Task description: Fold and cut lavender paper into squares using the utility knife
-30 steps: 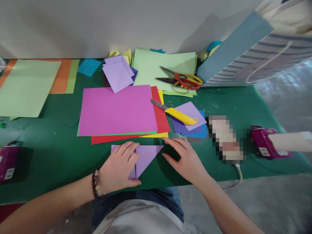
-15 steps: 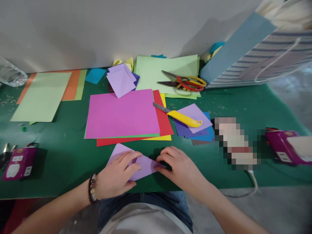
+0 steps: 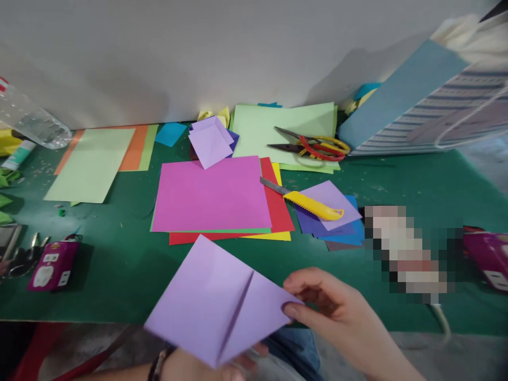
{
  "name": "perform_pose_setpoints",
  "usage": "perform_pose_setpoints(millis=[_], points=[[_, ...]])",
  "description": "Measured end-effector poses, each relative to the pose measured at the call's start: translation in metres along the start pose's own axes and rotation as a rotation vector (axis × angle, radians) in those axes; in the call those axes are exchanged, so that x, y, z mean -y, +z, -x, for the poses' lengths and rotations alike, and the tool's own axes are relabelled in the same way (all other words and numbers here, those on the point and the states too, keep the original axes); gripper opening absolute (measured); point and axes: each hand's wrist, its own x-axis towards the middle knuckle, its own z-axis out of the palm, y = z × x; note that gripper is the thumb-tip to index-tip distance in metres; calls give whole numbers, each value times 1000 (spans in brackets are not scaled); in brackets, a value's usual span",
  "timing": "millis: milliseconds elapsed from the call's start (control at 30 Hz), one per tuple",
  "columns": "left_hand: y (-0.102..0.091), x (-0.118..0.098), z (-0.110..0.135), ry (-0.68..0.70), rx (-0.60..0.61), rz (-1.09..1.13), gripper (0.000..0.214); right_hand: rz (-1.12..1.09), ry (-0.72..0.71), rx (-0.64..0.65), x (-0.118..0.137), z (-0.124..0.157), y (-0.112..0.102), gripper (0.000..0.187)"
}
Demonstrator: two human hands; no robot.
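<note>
My right hand (image 3: 333,312) pinches the right corner of a light purple sheet of paper (image 3: 194,301) between thumb and fingers. The sheet is raised and tilted above the table's front edge, with a crease or folded edge running down its right part. My left hand (image 3: 190,365), with a beaded bracelet (image 3: 156,366) at the wrist, is low at the bottom of the view. The sheet hides part of it. Its visible fingers are loosely apart beside the sheet's lower corner; whether they touch the paper is unclear.
A pink sheet (image 3: 212,196) tops a coloured stack on the green table (image 3: 119,275). A yellow-handled cutter (image 3: 313,205) lies across paper squares. Scissors (image 3: 317,148) rest on pale green sheets (image 3: 254,127). A plastic bottle (image 3: 35,116), purple box (image 3: 53,265) and striped bag (image 3: 413,106) stand around.
The purple sheet has come up off the table and tilted, its right corner in my right hand. My left hand has left its top and dropped below it. The view has shifted left.
</note>
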Motion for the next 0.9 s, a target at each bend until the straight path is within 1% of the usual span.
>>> perform_pose_setpoints(millis=[33, 100, 133, 167, 233, 300, 367, 433, 500, 633, 767, 900], points=[[1, -1, -5, -51, -52, 160, 56, 65, -29, -30, 1, 1, 4, 12], [-1, -3, -18, -230, -210, 678, 57, 177, -94, -75, 1, 3, 8, 11], [-3, -2, -25, -330, -295, 912, 53, 204, -126, -85, 1, 5, 9, 13], [-6, -1, -32, -405, -353, 1090, 49, 210, -150, -85, 1, 6, 9, 15], [-13, 3, -46, -474, -418, 1270, 41, 171, -156, -78, -1, 8, 7, 19], [-21, 8, -59, -479, -454, 1355, 36, 107, -109, -96, -5, 9, 5, 21], [-28, 11, -69, -487, -468, 1406, 32, 56, -47, -152, -9, 8, 5, 22], [-34, 10, -77, -498, -454, 1433, 28, 25, -15, -205, -12, 7, 5, 23], [-38, 8, -82, -501, -431, 1448, 24, -4, -9, -225, -12, 5, 6, 24], [-43, 7, -88, -514, -406, 1477, 22, -65, -18, -203, -11, 1, 5, 24], [-46, 11, -92, -524, -400, 1485, 23, -123, -10, -167, -13, 0, 2, 27], [-48, 17, -95, -525, -379, 1497, 21, -150, -48, -181, -15, 0, -6, 26]])
